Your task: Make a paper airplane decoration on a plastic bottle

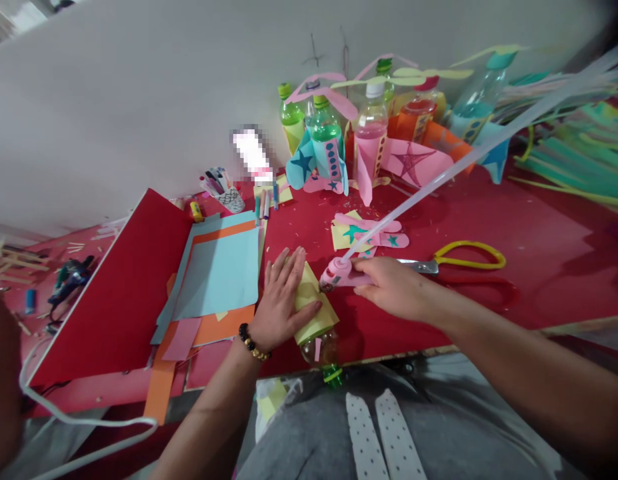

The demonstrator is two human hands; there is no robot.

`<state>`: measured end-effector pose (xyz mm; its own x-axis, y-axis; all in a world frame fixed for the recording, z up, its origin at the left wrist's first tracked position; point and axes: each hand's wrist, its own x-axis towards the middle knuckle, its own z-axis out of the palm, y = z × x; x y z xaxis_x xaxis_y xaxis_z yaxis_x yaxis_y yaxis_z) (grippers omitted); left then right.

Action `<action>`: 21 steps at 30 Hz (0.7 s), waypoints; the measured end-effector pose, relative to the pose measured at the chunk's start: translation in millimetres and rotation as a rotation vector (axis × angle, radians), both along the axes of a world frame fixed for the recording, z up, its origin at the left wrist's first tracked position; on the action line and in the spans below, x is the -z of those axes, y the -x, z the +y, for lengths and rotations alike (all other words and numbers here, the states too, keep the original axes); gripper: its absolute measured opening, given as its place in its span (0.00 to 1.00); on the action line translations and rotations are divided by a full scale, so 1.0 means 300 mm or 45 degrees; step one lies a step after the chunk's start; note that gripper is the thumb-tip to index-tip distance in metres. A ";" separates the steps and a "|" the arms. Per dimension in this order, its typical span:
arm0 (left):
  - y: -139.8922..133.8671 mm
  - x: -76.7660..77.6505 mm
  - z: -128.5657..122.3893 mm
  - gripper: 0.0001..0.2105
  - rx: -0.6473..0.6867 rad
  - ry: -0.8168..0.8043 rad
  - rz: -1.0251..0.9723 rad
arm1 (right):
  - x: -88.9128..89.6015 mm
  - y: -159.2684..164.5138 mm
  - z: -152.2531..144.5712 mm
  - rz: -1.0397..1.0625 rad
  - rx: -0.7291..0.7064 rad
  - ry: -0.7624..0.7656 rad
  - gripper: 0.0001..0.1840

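A clear plastic bottle (319,348) with a green cap lies on the red table, cap toward my body. Yellow paper (316,319) is wrapped around its upper side. My left hand (283,300) holds the wrapped bottle, fingers stretched along its left side and thumb across the paper. In my right hand (389,285) is a pink glue gun (337,272), its front at the paper's right edge. A long translucent glue stick (429,188) sticks out of the gun toward the upper right. Large scissors (469,257) with yellow and red handles lie beyond my right wrist.
Decorated bottles (371,143) with paper propellers stand along the wall. Pink paper cutouts (373,230) lie before them. Coloured sheets (219,273) are stacked at left beside a red upright board (113,293). A pen cup (230,198) and several markers (266,203) sit behind. Green strips (573,160) fill the far right.
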<state>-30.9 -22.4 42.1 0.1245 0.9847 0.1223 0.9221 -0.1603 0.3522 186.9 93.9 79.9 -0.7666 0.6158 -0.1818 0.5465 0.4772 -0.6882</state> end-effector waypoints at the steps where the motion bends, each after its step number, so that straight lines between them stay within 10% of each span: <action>1: 0.000 -0.001 -0.001 0.40 0.003 -0.005 -0.004 | 0.002 0.008 0.006 0.011 -0.002 -0.005 0.17; 21: 0.007 0.009 -0.003 0.41 0.014 -0.036 -0.025 | 0.041 0.144 0.097 -0.008 0.028 -0.150 0.17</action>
<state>-33.0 -23.2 39.5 0.1326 0.9793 0.1529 0.9131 -0.1807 0.3655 143.8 123.1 67.7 -0.7519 0.6497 -0.1120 0.5618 0.5426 -0.6245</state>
